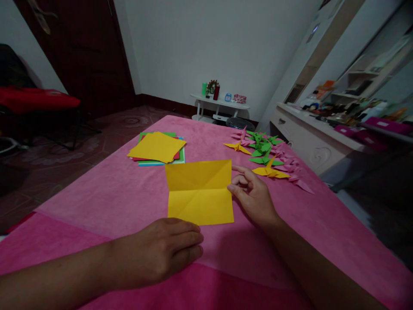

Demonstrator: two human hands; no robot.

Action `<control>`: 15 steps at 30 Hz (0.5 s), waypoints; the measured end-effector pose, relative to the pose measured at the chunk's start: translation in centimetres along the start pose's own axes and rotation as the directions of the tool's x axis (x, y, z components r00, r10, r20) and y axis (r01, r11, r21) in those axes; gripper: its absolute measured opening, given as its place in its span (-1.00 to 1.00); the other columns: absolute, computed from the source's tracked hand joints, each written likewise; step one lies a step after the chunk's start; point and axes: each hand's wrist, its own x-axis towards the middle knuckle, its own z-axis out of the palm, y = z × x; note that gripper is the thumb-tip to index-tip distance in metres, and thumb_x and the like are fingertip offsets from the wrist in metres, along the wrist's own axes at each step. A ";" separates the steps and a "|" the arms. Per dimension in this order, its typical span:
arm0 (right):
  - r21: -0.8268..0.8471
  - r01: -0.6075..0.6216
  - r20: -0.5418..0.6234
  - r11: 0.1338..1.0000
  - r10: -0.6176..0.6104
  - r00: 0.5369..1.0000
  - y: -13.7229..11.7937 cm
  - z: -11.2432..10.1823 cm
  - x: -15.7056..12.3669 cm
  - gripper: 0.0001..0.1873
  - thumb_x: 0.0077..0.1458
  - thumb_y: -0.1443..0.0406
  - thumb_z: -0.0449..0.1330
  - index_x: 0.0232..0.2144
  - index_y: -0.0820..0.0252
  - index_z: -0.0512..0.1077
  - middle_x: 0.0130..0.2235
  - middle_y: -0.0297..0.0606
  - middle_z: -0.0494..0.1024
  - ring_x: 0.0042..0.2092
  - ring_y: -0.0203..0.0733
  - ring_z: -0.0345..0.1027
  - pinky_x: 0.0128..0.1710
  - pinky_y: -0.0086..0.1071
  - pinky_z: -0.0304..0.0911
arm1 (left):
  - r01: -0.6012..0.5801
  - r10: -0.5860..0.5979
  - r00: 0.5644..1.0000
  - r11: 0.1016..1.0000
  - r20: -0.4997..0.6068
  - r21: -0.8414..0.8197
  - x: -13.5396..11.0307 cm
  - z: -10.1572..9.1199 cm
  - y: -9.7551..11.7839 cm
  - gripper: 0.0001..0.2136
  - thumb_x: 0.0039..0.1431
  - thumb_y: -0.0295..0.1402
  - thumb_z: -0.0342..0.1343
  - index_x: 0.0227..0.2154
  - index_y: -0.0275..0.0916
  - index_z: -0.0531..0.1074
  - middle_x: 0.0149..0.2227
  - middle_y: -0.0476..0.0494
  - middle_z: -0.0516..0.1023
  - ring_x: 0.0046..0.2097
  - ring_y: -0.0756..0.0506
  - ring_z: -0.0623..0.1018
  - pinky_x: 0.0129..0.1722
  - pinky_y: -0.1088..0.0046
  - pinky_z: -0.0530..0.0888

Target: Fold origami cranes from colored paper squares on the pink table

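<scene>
A yellow square sheet of origami paper is in front of me on the pink cloth, with a crease across its middle and fainter diagonal ones. The far half tilts up along the middle crease. At the right edge, my right hand pinches the paper between thumb and fingers. My left hand lies on the cloth along the near edge, its fingers stretched out side by side and touching the paper; its thumb is hidden. Past the sheet at left sits a stack of coloured paper, yellow on top.
Folded paper cranes in green, yellow and pink crowd the table's right side. Beyond the pink-covered table are a low white stand, a cluttered dresser and a red chair.
</scene>
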 end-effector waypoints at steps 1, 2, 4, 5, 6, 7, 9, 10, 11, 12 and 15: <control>-0.003 0.011 -0.016 1.000 -0.011 1.000 0.0 0.0 -0.1 -0.56 0.03 0.40 0.13 0.00 0.12 0.26 -0.47 -0.44 0.36 -0.42 -0.34 0.27 -0.41 -0.47 0.20 | -0.004 0.004 1.000 1.000 -0.004 0.002 0.0 0.0 0.0 -0.83 0.26 -0.43 -0.08 -0.22 -0.27 0.40 -0.23 -0.16 0.53 -0.17 -0.04 0.50 -0.12 0.44 0.46; -0.001 0.019 -0.028 1.000 -0.019 0.999 0.0 0.0 -0.1 -0.56 0.04 0.39 0.13 0.01 0.11 0.25 -0.46 -0.44 0.37 -0.41 -0.34 0.28 -0.40 -0.46 0.21 | -0.006 0.006 1.000 1.000 -0.010 0.004 0.1 -0.1 0.0 -0.83 0.26 -0.43 -0.08 -0.23 -0.27 0.40 -0.24 -0.16 0.53 -0.17 -0.04 0.50 -0.13 0.44 0.46; 0.009 0.026 -0.047 1.000 -0.025 0.999 0.0 0.0 -0.3 -0.55 0.05 0.37 0.14 0.02 0.10 0.23 -0.45 -0.43 0.38 -0.41 -0.33 0.29 -0.40 -0.45 0.22 | -0.007 0.007 1.000 1.000 -0.025 0.010 0.2 -0.2 0.1 -0.83 0.26 -0.43 -0.09 -0.24 -0.27 0.41 -0.25 -0.17 0.53 -0.18 -0.04 0.50 -0.15 0.45 0.47; 0.013 0.025 -0.053 1.000 -0.024 0.998 0.0 0.0 -0.4 -0.55 0.05 0.37 0.14 0.02 0.09 0.23 -0.45 -0.42 0.39 -0.41 -0.33 0.30 -0.41 -0.45 0.23 | -0.008 0.008 0.999 1.000 -0.032 0.014 0.3 -0.3 0.1 -0.83 0.26 -0.43 -0.10 -0.24 -0.27 0.41 -0.25 -0.17 0.53 -0.19 -0.03 0.51 -0.16 0.45 0.47; 0.015 0.023 -0.059 1.000 -0.022 0.998 0.0 0.0 -0.5 -0.54 0.05 0.37 0.14 0.03 0.09 0.22 -0.44 -0.42 0.39 -0.42 -0.33 0.30 -0.42 -0.45 0.23 | -0.010 0.011 0.999 1.000 -0.038 0.017 0.4 -0.4 0.2 -0.83 0.27 -0.43 -0.10 -0.24 -0.27 0.41 -0.26 -0.17 0.53 -0.19 -0.03 0.51 -0.16 0.46 0.47; 0.015 0.020 -0.063 1.000 -0.019 0.998 0.0 0.0 -0.6 -0.54 0.05 0.37 0.14 0.02 0.10 0.22 -0.44 -0.41 0.40 -0.42 -0.32 0.30 -0.42 -0.45 0.24 | -0.014 0.015 0.999 1.000 -0.046 0.022 0.4 -0.5 0.2 -0.82 0.27 -0.43 -0.10 -0.24 -0.26 0.41 -0.27 -0.17 0.53 -0.20 -0.03 0.51 -0.17 0.46 0.47; 0.017 0.018 -0.065 1.000 -0.017 0.998 0.1 0.0 -0.7 -0.55 0.05 0.37 0.14 0.02 0.10 0.23 -0.45 -0.42 0.39 -0.43 -0.33 0.30 -0.43 -0.46 0.24 | -0.023 0.025 0.998 0.999 -0.062 0.034 0.4 -0.6 0.2 -0.82 0.27 -0.43 -0.10 -0.24 -0.26 0.41 -0.27 -0.16 0.53 -0.21 -0.02 0.51 -0.17 0.47 0.48; 0.021 0.019 -0.063 1.000 -0.017 0.998 0.1 0.0 -0.7 -0.55 0.05 0.37 0.15 0.02 0.11 0.23 -0.45 -0.42 0.39 -0.43 -0.33 0.30 -0.43 -0.46 0.24 | -0.027 0.029 0.997 0.999 -0.071 0.040 0.4 -0.6 0.2 -0.82 0.27 -0.43 -0.10 -0.24 -0.26 0.41 -0.27 -0.16 0.53 -0.20 -0.02 0.51 -0.16 0.47 0.47; 0.025 0.020 -0.059 0.999 -0.018 0.998 0.1 0.0 -0.7 -0.55 0.05 0.37 0.15 0.02 0.11 0.23 -0.45 -0.42 0.39 -0.43 -0.33 0.30 -0.43 -0.46 0.24 | -0.028 0.032 0.996 0.999 -0.079 0.046 0.3 -0.5 0.2 -0.83 0.26 -0.43 -0.09 -0.24 -0.25 0.41 -0.26 -0.16 0.54 -0.20 -0.01 0.51 -0.15 0.46 0.47; 0.029 0.021 -0.055 0.999 -0.019 0.998 0.2 0.0 -0.7 -0.55 0.05 0.37 0.15 0.02 0.11 0.23 -0.46 -0.42 0.38 -0.43 -0.33 0.30 -0.43 -0.46 0.25 | -0.029 0.034 0.996 0.998 -0.086 0.053 0.3 -0.4 0.1 -0.83 0.26 -0.43 -0.08 -0.23 -0.25 0.41 -0.26 -0.17 0.54 -0.20 -0.02 0.51 -0.14 0.46 0.47; 0.037 0.012 -0.044 0.999 -0.010 0.999 0.2 0.0 -0.8 -0.55 0.05 0.36 0.14 0.02 0.11 0.22 -0.45 -0.41 0.38 -0.43 -0.32 0.31 -0.44 -0.46 0.26 | -0.022 0.030 0.993 0.997 -0.113 0.073 0.2 -0.1 -0.1 -0.85 0.24 -0.41 -0.05 -0.22 -0.26 0.41 -0.26 -0.18 0.54 -0.19 -0.03 0.51 -0.13 0.43 0.46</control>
